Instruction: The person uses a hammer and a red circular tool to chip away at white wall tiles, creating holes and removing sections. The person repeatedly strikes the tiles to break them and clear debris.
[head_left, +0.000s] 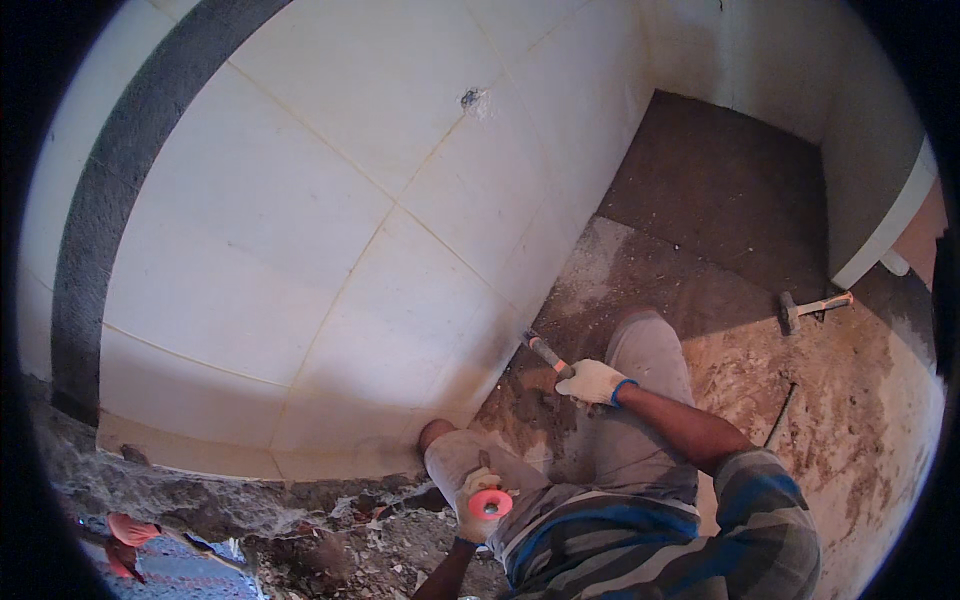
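Head cam, chisel w/ rnd pink guard, orange-banded hammer

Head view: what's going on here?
The person's gloved right hand grips what looks like a hammer, its far end near the tiled wall. The gloved left hand holds a tool with a round pink guard. An orange-handled hammer and a dark rod lie on the dirty floor.

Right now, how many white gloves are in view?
2: one on the left hand, holding a pink-disced tool; one on the right hand, gripping a handle.
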